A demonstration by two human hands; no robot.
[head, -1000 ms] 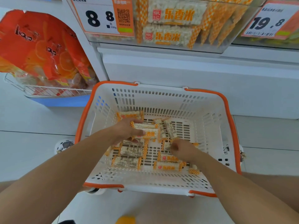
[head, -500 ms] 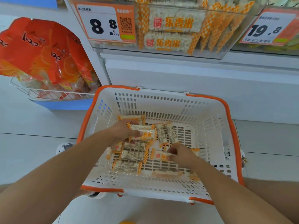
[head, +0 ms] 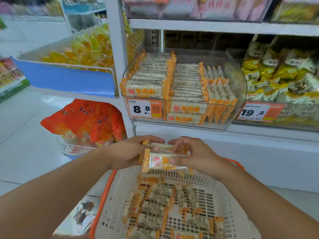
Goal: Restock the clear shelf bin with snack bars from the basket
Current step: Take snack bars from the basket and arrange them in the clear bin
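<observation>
- At the far left, a blue-edged shelf (head: 69, 78) carries blurred yellow packets (head: 86, 50) behind a clear front.
- Below it, a wire rack (head: 76, 149) holds orange bags (head: 86, 118), standing just beside the white shelf upright.
- The left hand (head: 127, 152) is raised above the far rim of the basket; its fingers (head: 151, 139) are curled over the left end of a small stack of snack bars (head: 162, 160), gripping it.
- The stack of bars, in clear wrappers with orange-checked ends, hangs in the air between the two hands, below the shelf bin and well apart from it.
- The right hand (head: 195, 154) grips the right end of the same stack, thumb laid across the front of the nearest bar and fingers wrapped over the top.
- The white basket (head: 105, 204) with an orange rim sits low in view, with loose bars (head: 155, 209) scattered across its slotted floor.
- Above the hands, the clear shelf bin (head: 238, 80) is already filled with neat rows of the same bars, and a price tag (head: 145, 108) reading 8.8 is fixed on its front.
- To the right, a second bin holds yellow-and-white bags (head: 283, 75), tagged 19.8 (head: 255, 112).
</observation>
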